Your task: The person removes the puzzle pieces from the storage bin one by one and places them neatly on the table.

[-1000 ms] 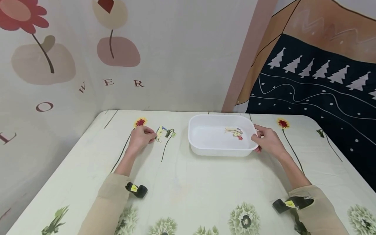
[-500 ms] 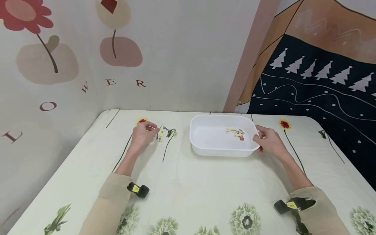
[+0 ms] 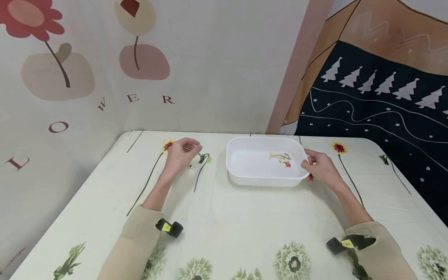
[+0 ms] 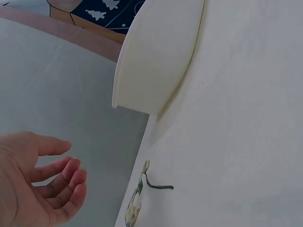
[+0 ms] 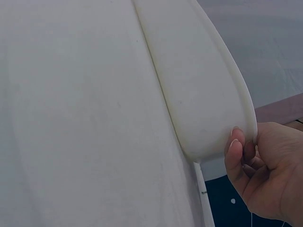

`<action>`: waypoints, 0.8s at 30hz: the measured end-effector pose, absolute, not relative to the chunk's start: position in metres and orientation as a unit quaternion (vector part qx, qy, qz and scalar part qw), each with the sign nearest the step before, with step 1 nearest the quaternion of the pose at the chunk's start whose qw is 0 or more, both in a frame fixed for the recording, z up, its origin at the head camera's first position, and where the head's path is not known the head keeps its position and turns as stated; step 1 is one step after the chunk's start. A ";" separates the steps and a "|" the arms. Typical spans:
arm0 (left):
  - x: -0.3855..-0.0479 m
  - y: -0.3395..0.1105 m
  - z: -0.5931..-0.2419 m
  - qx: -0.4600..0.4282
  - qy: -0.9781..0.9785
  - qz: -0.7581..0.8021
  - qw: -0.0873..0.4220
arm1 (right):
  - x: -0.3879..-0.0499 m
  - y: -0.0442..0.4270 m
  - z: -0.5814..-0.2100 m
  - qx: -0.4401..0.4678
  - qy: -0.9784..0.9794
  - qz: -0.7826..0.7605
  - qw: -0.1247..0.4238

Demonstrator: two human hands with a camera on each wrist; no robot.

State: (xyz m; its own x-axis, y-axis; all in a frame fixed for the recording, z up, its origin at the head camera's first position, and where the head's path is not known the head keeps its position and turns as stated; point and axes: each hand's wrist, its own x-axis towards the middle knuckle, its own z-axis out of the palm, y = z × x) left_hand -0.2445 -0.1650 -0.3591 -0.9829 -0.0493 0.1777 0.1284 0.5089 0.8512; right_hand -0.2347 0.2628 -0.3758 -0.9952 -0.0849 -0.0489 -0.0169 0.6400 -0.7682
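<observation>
A white plastic tub [image 3: 257,181] stands on the table, and a small flat yellow figure with a red part [image 3: 284,159] lies inside it. My right hand [image 3: 323,169] holds the tub's right end, thumb at the rim and fingers curled against the outer wall in the right wrist view. Left of the tub, my left hand [image 3: 182,155] hovers over a small flat piece patterned in yellow, green and blue [image 4: 133,210], partly hidden by the fingers in the head view. In the left wrist view the left thumb and loosely bent fingers are apart with nothing between them.
A light tablecloth [image 3: 224,229] printed with flowers covers the table. Behind it hang a pale curtain [image 3: 217,77] with flower shapes and letters and a dark cloth [image 3: 371,105] with white trees.
My left hand has lifted from beside the patterned piece and moved right, now over it, covering part of it. The right hand and the tub stay as they were.
</observation>
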 end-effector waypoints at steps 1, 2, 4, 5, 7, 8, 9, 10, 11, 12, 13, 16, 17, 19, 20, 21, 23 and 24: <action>-0.245 -0.163 -0.358 -0.027 -0.861 -0.499 0.089 | -0.235 0.263 -0.376 -0.027 0.905 -0.423 0.040; -0.245 -0.160 -0.357 -0.031 -0.859 -0.503 0.090 | -0.235 0.263 -0.377 -0.027 0.905 -0.423 0.041; -0.245 -0.156 -0.355 -0.042 -0.855 -0.510 0.090 | -0.236 0.263 -0.377 -0.027 0.905 -0.423 0.041; -0.245 -0.153 -0.354 -0.047 -0.853 -0.512 0.090 | -0.236 0.263 -0.377 -0.027 0.905 -0.423 0.041; -0.245 -0.148 -0.352 -0.055 -0.849 -0.518 0.089 | -0.236 0.263 -0.377 -0.028 0.905 -0.423 0.040; -0.245 -0.145 -0.351 -0.060 -0.849 -0.518 0.088 | -0.236 0.263 -0.377 -0.029 0.904 -0.424 0.040; -0.244 -0.143 -0.349 -0.063 -0.848 -0.519 0.086 | -0.236 0.263 -0.377 -0.030 0.904 -0.424 0.040; -0.244 -0.140 -0.348 -0.066 -0.847 -0.521 0.084 | -0.236 0.263 -0.377 -0.031 0.904 -0.425 0.040; -0.244 -0.137 -0.347 -0.069 -0.846 -0.522 0.081 | -0.236 0.262 -0.377 -0.031 0.904 -0.425 0.040; -0.243 -0.134 -0.346 -0.072 -0.845 -0.523 0.078 | -0.236 0.262 -0.377 -0.032 0.904 -0.425 0.040; -0.243 -0.132 -0.345 -0.075 -0.845 -0.524 0.076 | -0.236 0.262 -0.376 -0.032 0.904 -0.425 0.040; -0.242 -0.122 -0.342 -0.084 -0.844 -0.526 0.072 | -0.236 0.262 -0.376 -0.030 0.904 -0.425 0.040; -0.242 -0.119 -0.341 -0.086 -0.843 -0.526 0.072 | -0.236 0.262 -0.376 -0.029 0.904 -0.425 0.040; -0.242 -0.113 -0.340 -0.089 -0.843 -0.525 0.071 | -0.236 0.262 -0.376 -0.027 0.904 -0.425 0.040; -0.243 -0.109 -0.339 -0.092 -0.842 -0.526 0.071 | -0.236 0.262 -0.376 -0.027 0.904 -0.426 0.040; -0.243 -0.106 -0.339 -0.097 -0.842 -0.526 0.071 | -0.236 0.262 -0.376 -0.026 0.903 -0.426 0.040; -0.244 -0.100 -0.339 -0.105 -0.839 -0.530 0.071 | -0.236 0.263 -0.377 -0.025 0.903 -0.427 0.040; -0.244 -0.097 -0.339 -0.110 -0.837 -0.532 0.071 | -0.236 0.263 -0.377 -0.025 0.903 -0.427 0.039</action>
State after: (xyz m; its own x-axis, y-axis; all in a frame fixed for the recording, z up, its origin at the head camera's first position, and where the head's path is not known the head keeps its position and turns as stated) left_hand -0.2444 -0.0970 -0.3386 -0.9657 0.1087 0.2357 0.2596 0.4106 0.8741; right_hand -0.2361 0.2627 -0.3770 -0.9957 -0.0788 -0.0496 -0.0117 0.6344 -0.7729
